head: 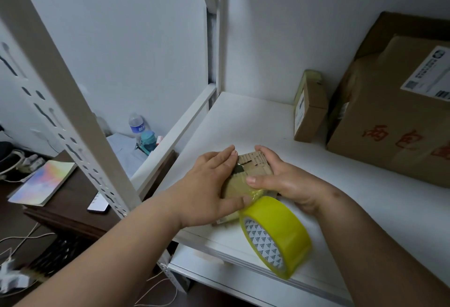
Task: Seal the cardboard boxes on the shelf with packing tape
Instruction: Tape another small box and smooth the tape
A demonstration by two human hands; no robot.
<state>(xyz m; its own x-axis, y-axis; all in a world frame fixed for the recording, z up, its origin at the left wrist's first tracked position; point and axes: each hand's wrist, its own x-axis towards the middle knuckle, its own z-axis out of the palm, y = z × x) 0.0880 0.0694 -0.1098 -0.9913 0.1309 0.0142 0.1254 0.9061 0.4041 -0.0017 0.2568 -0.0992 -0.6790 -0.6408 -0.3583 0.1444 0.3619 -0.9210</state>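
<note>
Left hand (209,185) presses flat-fingered and right hand (285,180) grips a small cardboard box (250,168); the yellow tape roll (275,236) apparently hangs from it.

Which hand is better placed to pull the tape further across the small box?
Probably the right hand: the tape roll hangs right beneath it, its thumb on the strip. The left hand lies flat on the small box, steadying it.

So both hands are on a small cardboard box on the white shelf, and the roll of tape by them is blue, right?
Not quite: the roll of tape is yellow, not blue, as the head view shows. The rest holds: the left hand and right hand are both on the small cardboard box, which sits on the white shelf.
</note>
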